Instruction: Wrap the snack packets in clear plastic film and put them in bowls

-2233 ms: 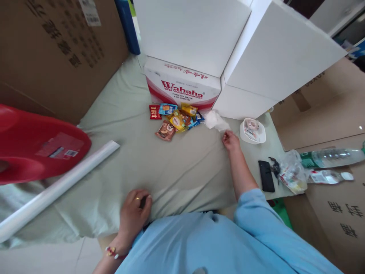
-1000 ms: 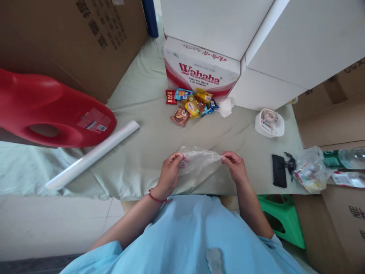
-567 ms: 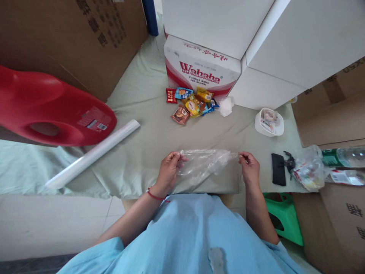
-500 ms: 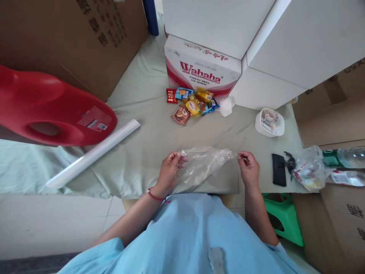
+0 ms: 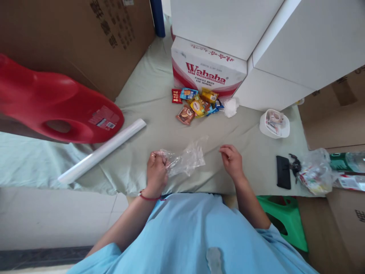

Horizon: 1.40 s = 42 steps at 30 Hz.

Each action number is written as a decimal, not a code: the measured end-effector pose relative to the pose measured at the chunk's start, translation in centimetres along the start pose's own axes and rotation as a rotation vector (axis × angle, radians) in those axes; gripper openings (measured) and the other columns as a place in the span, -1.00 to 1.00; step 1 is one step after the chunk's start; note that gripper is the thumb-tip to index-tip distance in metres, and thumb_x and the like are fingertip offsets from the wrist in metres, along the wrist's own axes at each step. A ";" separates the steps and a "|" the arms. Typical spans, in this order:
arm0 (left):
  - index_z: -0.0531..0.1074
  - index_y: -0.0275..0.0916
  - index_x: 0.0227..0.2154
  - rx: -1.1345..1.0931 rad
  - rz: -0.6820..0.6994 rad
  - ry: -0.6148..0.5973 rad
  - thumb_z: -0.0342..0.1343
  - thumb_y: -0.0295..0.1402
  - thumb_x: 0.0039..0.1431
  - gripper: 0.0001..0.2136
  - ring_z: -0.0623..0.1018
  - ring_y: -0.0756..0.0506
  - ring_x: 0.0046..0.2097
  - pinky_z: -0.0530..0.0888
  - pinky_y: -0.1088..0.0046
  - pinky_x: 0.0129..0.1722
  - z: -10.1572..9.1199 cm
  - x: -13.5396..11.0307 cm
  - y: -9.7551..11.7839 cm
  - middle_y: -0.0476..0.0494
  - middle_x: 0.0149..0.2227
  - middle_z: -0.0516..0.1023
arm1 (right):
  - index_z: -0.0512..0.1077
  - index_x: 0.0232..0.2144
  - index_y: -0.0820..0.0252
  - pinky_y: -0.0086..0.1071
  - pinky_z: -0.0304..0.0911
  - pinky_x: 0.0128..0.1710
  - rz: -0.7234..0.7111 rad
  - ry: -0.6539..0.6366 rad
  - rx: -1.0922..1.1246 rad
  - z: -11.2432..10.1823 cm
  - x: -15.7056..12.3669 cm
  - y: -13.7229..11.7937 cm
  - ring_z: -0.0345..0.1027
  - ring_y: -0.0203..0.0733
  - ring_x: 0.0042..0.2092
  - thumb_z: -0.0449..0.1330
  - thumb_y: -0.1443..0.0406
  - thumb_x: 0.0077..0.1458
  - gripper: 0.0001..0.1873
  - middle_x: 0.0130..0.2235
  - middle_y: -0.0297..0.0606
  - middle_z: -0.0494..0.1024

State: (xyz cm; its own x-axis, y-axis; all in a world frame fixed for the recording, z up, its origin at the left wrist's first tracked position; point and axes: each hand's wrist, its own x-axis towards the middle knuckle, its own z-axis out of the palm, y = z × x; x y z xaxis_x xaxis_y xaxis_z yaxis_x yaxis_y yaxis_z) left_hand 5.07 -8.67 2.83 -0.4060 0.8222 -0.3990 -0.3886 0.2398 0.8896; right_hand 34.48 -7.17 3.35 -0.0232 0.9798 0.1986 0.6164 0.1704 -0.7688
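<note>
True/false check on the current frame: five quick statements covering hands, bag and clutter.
1. The left hand grips the clear plastic bag. True.
2. The right hand also grips the bag. False: it is off the bag and holds nothing.
3. The snack packets lie in front of the Wahaha box. True.
4. The black phone lies left of the left hand. False: it lies to the right of the right hand.
5. The white roll stands upright. False: it lies flat on the cloth.
</note>
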 end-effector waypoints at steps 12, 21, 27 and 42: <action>0.44 -0.22 -0.36 -0.255 -0.215 -0.078 0.27 -0.12 -0.05 -0.70 0.21 0.10 -0.59 0.09 0.59 -0.68 -0.2 -1.0 -0.7 0.14 -0.55 0.24 | 0.43 0.10 0.09 -0.39 0.25 -0.47 0.596 -0.261 0.503 7.2 -0.3 -0.9 0.32 -0.27 -0.47 0.38 -0.01 0.01 -0.35 -0.34 -0.33 0.56; 0.41 -0.17 -0.33 0.006 -0.067 0.011 0.22 -0.16 0.22 -0.80 0.20 0.04 -0.58 0.12 0.52 -0.64 -0.3 -0.5 -1.6 0.09 -0.53 0.22 | 0.54 -0.16 0.15 -0.38 0.28 -0.31 0.428 -0.016 0.291 -0.2 2.4 2.5 0.36 -0.24 -0.33 0.32 0.02 0.01 -0.58 -0.31 -0.29 0.55; 0.39 -0.15 -0.28 0.106 0.004 -0.119 0.16 0.06 0.30 -0.65 0.19 0.03 -0.59 0.22 0.52 -0.62 1.0 -1.3 -2.0 0.15 -0.58 0.15 | 0.51 -0.21 0.17 -0.37 0.27 -0.35 0.430 0.105 0.147 -2.5 1.2 1.6 0.35 -0.21 -0.35 0.19 -0.06 0.21 -0.57 -0.34 -0.24 0.55; 0.38 -0.16 -0.22 0.212 0.123 0.046 0.08 0.00 0.32 -0.69 0.32 0.04 -0.55 0.31 0.52 -0.55 -1.9 -1.6 -1.2 0.13 -0.52 0.27 | 0.64 -0.14 0.10 -0.35 0.34 -0.14 -0.217 -0.672 -0.223 3.6 1.9 -2.5 0.44 -0.16 -0.17 0.10 0.40 0.30 -0.70 -0.14 -0.20 0.56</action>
State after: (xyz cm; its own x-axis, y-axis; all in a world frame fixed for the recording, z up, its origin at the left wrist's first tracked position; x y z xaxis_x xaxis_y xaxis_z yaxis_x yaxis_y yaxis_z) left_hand 4.57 -11.22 1.95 -0.4783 0.8289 -0.2900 -0.1536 0.2462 0.9570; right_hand 30.05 -5.38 3.44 -0.5958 0.7912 -0.1379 0.6868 0.4129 -0.5982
